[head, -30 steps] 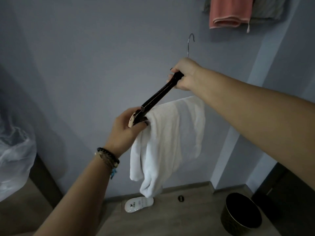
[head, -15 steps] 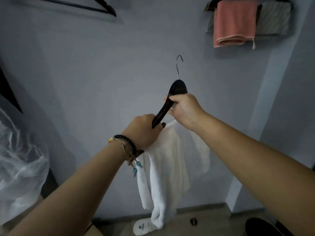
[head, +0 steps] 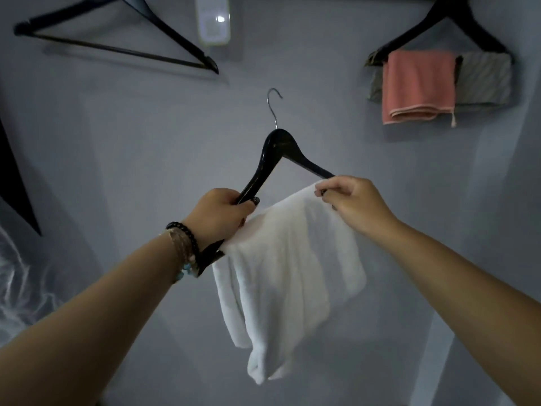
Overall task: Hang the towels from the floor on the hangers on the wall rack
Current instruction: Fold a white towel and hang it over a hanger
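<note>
Head view, one frame.

Item 1: a glossy black wooden hanger with a thin metal hook (head: 276, 148). It is being held up in front of a pale grey-blue wall (head: 131, 148), hook pointing upward and free of any rail. The left hand (head: 218, 216) is wrapping closed around the hanger's left arm, which is running down behind the wrist. That wrist is wearing a black beaded bracelet with woven bands (head: 184, 247).

Item 2: a white terry towel (head: 288, 276). It is draping over the hanger's lower part and hanging down in loose folds between the two forearms, its bottom end bunching below. The right hand (head: 355, 205) is pinching closed on the towel's upper edge, right where the hanger's right arm is passing under the fingers; whether it is also gripping the hanger cannot be told.

Item 3: a second black hanger, bare (head: 117, 39), is hanging tilted at upper left against the wall.

Item 4: a third black hanger (head: 439, 24), at upper right, is carrying a folded salmon-pink towel (head: 418, 86) in front, overlapping a folded grey striped towel (head: 483, 79) beside and behind it.

Item 5: a white oblong wall fixture (head: 213, 20) is sitting at top centre, between the two upper hangers.

Item 6: a crinkled clear plastic sheet (head: 20, 288) is showing at the left edge. Above it a dark triangular shape is showing, too cropped to identify.
</note>
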A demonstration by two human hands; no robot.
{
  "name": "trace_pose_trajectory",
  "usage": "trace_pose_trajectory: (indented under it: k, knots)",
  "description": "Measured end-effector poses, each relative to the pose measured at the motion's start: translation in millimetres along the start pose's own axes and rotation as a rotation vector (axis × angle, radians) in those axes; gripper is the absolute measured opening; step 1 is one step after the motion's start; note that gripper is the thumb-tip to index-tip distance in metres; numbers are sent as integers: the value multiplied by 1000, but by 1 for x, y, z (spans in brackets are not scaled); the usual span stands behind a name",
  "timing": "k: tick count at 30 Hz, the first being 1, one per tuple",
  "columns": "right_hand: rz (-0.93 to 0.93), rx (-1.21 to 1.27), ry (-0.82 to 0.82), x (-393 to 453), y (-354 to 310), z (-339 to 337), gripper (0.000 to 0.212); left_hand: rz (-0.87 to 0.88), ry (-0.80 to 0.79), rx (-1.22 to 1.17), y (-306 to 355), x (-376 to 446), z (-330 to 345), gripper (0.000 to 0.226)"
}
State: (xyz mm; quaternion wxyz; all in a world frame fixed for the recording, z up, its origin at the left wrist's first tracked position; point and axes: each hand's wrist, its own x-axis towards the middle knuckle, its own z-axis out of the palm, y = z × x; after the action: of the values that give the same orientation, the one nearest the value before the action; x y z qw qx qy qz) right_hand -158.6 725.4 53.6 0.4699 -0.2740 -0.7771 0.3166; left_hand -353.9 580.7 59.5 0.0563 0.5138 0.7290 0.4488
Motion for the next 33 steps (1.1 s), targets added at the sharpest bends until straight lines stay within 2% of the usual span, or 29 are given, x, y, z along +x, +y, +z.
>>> trace_pose_trajectory:
  k: [4,7,9,11,13,18,20,22,24,26,28,31,33]
  knots:
    - [137,203,-76,41,-27,-4,16,-23,-41,-259,39,35,0,32]
    - [259,314,-177,93,-64,-11,34,17,-36,-240,70,62,8,32]
    - [313,262,-213,126,-87,-14,43,9,-16,-249,87,79,16,32]
    - [358,183,-237,148,-99,-14,32,11,16,-258,103,89,27,28]
    - [357,90,-230,161,-99,-16,8,45,19,-272,119,94,41,21]
    - [250,-34,-125,178,-95,-41,27,240,-40,-434,144,96,67,27]
    - [185,-153,-88,176,-98,-60,22,303,-39,-472,146,107,67,24]
    - [101,-279,-135,175,-100,-80,9,352,80,-464,142,125,65,17]
    - [1,-397,-217,175,-99,-100,6,408,263,-367,134,148,67,9]
    - [-103,-493,-233,177,-94,-119,11,479,402,-200,121,168,74,25]
    - [-191,-520,-211,180,-92,-136,19,519,407,-71,110,187,82,34]
    - [-308,-528,-166,189,-90,-159,24,502,346,92,106,207,85,27]
    - [-387,-573,-91,201,-84,-170,22,522,426,159,109,219,80,19]
